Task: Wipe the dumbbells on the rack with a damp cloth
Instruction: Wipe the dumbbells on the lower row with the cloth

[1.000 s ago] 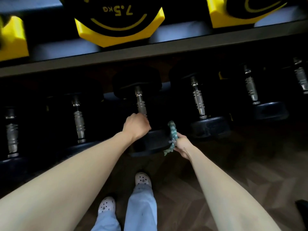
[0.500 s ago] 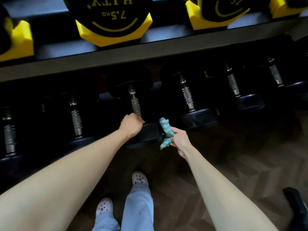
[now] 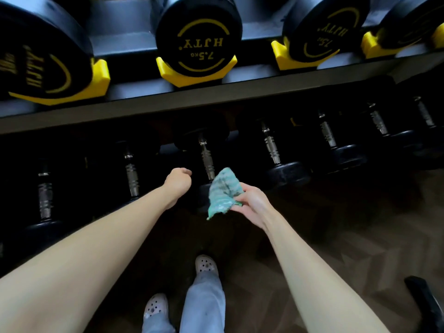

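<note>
Head view is showing you facing the rack (image 3: 216, 97), its grey shelf edge running across the frame and splitting two tiers. On the upper tier the 7.5 kg dumbbell (image 3: 197, 37) is sitting end-on in a yellow cradle (image 3: 168, 70), which is keeping the round head from rolling. Below, in shadow, a row of dumbbells (image 3: 271, 150) is lying with chrome handles pointing toward you. The middle dumbbell (image 3: 207, 159) looks to be the one you are working at, its near head resting at the front of the lower tier.

Your left hand (image 3: 179, 181) is hovering just left of that handle with the fingers curling under. The dark is hiding whether they are closing on anything, so I cannot tell its grip. Your right hand (image 3: 252, 203) is pinching the cloth (image 3: 223, 191) between thumb and fingers at one edge. The rest is fanning out in front of the near head, just below the handle, likely so that a broad face is meeting the metal rather than a wad.

Compared with a second ago, your left hand is no longer wrapping the handle: it is sitting off to the side and the chrome is showing bare. The cloth, then bunching into a narrow twist beside the head, is now spreading open. Your head is also tipping up, bringing more of the upper tier into frame.
</note>
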Action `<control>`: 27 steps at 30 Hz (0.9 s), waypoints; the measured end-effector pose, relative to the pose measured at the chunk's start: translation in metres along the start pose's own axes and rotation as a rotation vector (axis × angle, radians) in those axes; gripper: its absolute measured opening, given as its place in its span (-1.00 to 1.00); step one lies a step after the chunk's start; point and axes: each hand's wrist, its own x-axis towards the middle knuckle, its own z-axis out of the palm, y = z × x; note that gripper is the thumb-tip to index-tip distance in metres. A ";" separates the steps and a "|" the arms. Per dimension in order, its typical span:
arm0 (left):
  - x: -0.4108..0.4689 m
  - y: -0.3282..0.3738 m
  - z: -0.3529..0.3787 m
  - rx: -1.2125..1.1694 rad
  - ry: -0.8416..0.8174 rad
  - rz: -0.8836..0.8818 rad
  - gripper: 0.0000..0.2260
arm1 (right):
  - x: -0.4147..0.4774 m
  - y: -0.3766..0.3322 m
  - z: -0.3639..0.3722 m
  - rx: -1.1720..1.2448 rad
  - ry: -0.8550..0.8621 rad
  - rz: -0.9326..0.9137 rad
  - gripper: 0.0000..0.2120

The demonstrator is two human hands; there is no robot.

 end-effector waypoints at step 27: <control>0.001 0.040 -0.032 -0.764 -0.502 -0.129 -0.68 | 0.036 -0.055 0.030 -0.475 -0.249 -0.025 -0.43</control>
